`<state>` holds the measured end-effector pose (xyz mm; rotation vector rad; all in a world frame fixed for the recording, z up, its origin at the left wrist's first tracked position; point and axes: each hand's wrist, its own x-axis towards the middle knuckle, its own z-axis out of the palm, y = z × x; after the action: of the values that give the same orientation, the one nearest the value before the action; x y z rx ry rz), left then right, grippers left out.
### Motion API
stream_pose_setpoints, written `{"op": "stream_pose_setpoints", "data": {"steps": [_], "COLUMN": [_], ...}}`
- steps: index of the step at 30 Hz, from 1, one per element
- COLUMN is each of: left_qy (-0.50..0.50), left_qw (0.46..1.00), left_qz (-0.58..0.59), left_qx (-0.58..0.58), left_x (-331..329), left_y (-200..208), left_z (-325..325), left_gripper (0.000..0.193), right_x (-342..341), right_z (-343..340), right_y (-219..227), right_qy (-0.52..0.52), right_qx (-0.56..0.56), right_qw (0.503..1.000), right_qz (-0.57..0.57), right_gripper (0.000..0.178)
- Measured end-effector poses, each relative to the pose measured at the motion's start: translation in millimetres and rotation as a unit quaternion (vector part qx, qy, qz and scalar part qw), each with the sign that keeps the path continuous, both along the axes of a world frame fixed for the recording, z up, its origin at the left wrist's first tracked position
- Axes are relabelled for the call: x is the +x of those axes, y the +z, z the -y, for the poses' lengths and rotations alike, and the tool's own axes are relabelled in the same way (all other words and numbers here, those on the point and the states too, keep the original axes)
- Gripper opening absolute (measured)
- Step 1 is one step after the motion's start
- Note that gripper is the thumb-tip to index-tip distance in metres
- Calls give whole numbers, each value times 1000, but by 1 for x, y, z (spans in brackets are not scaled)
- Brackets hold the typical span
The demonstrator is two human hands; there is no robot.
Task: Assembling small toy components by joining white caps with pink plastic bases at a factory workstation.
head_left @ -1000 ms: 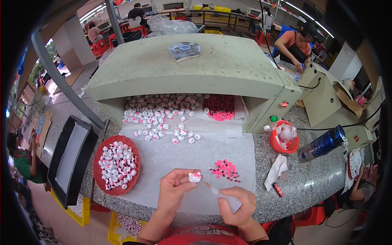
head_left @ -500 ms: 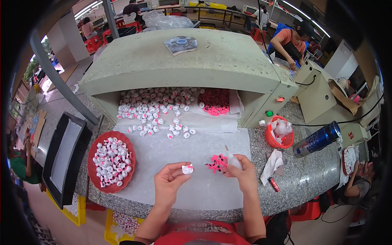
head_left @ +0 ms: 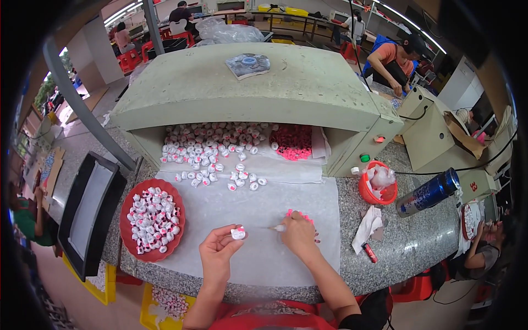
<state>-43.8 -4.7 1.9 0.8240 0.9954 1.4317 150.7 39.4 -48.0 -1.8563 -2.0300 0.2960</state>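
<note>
Between the thumb and fingers of my left hand [head_left: 215,248] is a small white cat-head piece [head_left: 238,233] with a pink spot. My right hand [head_left: 301,237] is closed around a small translucent squeeze bottle [head_left: 281,227], whose thin tip points left toward the cat-head piece, with a gap between them. Under and behind the right hand lies a heap of small pink pieces [head_left: 307,219], partly hidden by the fingers. White paper [head_left: 247,264] covers the bench beneath both hands. To the left, a red scalloped bowl [head_left: 157,257] holds many white cat-head pieces.
A pale metal box [head_left: 242,104] with an open front stands ahead, with white pieces [head_left: 203,148] and pink pieces [head_left: 294,144] inside. Rightward are a red basket [head_left: 378,197], crumpled tissue [head_left: 367,226] and a blue can [head_left: 429,192]. A black tray [head_left: 82,236] lies left. Co-workers sit beyond.
My right hand has moved left and turned, bringing the bottle's tip from pointing up to pointing left at the cat-head piece. My left hand has shifted slightly left.
</note>
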Motion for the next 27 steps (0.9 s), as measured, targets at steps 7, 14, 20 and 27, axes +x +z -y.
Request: {"op": "stream_pose_setpoints", "data": {"steps": [7,14,20,27], "left_qy": [-34,-42,-35,-19], "left_qw": [999,999,999,994], "left_qz": [-4,-7,-18,-61], "left_qx": [-3,9,17,92], "left_x": [7,16,18,21], "left_y": [-1,5,6,1], "left_z": [-2,-1,2,4], "left_gripper": [31,30,29,28], "right_x": [4,5,-5,-23], "right_z": [15,26,32,42], "right_y": [55,68,79,100], "right_qy": [-35,33,67,112], "right_qx": [-178,-214,19,-40], "right_qw": [865,733,895,848], "right_qz": [-468,-645,-440,-516], "right_gripper": [11,12,12,11]}}
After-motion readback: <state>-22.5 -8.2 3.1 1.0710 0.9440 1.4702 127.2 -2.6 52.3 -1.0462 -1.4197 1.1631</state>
